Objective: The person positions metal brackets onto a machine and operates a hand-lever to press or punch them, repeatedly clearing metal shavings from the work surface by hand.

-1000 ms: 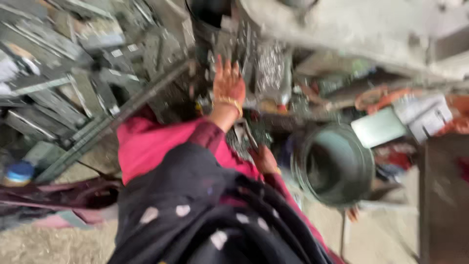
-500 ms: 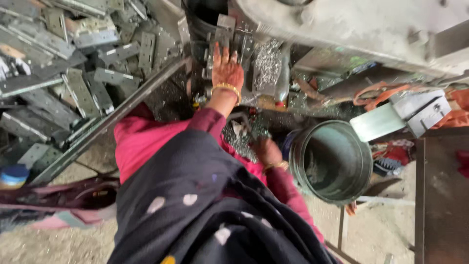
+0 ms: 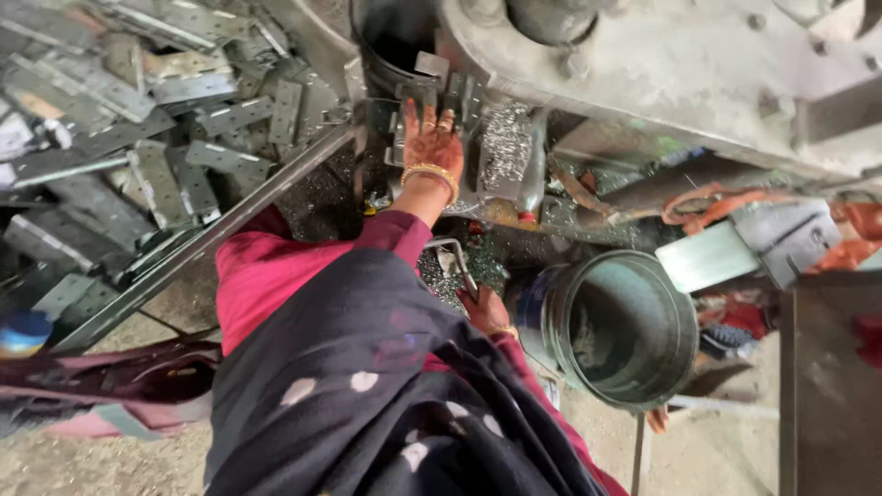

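Observation:
My left hand (image 3: pixel 432 140), with gold bangles at the wrist, reaches forward and lies flat, fingers apart, on small grey metal plates (image 3: pixel 418 96) at the bed of a large grey press machine (image 3: pixel 661 64). A heap of shiny metal shavings (image 3: pixel 507 138) lies just right of that hand. My right hand (image 3: pixel 482 308) is low beside my body, closed around a bent metal lever (image 3: pixel 457 253). A dark spotted cloth and a magenta sleeve cover much of both arms.
A pile of perforated grey metal strips (image 3: pixel 156 110) fills the upper left, bordered by a long angled steel bar (image 3: pixel 230 225). A round green metal bucket (image 3: pixel 625 331) stands to the right of my right hand. A blue-capped container (image 3: pixel 23 331) sits at the left edge.
My left hand has slid slightly further onto the plates at the machine and its fingers have drawn closer together. My right hand stays low by the lever.

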